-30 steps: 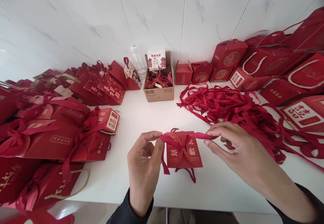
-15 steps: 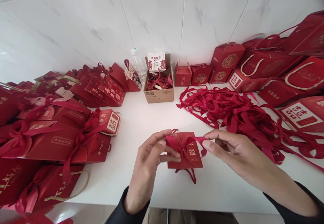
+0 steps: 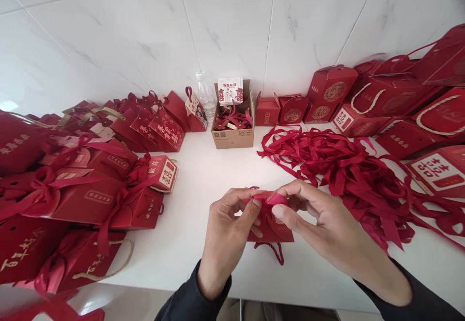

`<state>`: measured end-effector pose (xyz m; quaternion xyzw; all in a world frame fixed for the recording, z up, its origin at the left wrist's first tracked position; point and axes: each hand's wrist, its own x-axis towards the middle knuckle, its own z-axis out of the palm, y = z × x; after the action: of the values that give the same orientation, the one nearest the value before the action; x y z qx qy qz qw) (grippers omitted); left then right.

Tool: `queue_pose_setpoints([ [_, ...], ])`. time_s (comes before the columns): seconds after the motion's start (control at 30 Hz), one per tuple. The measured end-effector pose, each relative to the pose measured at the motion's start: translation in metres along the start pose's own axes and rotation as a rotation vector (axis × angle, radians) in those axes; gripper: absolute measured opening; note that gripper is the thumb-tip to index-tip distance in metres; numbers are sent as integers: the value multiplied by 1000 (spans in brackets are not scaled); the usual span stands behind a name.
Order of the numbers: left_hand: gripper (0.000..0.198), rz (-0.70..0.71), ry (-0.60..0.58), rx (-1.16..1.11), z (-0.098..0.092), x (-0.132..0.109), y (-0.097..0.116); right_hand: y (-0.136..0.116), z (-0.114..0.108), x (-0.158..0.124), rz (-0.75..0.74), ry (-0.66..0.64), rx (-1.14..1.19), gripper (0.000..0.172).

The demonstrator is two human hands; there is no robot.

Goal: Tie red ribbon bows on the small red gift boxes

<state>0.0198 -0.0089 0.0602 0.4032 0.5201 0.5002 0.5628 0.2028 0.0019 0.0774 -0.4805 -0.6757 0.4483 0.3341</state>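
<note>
A small red gift box (image 3: 271,234) lies on the white table in front of me, its twisted red cord handle (image 3: 275,252) sticking out on the near side. Over its top, my left hand (image 3: 232,229) pinches a red ribbon (image 3: 278,199) between thumb and fingers. From the other side my right hand (image 3: 312,214) pinches a folded part of the same ribbon, close to the left fingertips. Both hands cover much of the box's upper face, and the ribbon's crossing point is partly hidden by the fingers.
A heap of loose red ribbons (image 3: 337,161) lies to the right. Finished-looking red boxes with bows (image 3: 83,190) are piled at left. A cardboard box (image 3: 234,139), a clear bottle (image 3: 206,98) and more red boxes (image 3: 290,109) stand along the tiled wall.
My right hand has moved left, bringing its ribbon end in to the left fingers. My left thumb now presses on the ribbon. The view has shifted slightly.
</note>
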Motion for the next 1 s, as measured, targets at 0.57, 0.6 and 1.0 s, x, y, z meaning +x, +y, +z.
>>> queue_pose_setpoints([
  [0.57,32,-58,-90,-138,4,2,0,6,4,6,78,20,140,23],
  [0.6,33,-56,-92,-134,5,3,0,7,4,6,77,25,131,25],
  [1.0,39,-107,-71,-98,11,7,-10,21,11,8,44,57,148,23],
])
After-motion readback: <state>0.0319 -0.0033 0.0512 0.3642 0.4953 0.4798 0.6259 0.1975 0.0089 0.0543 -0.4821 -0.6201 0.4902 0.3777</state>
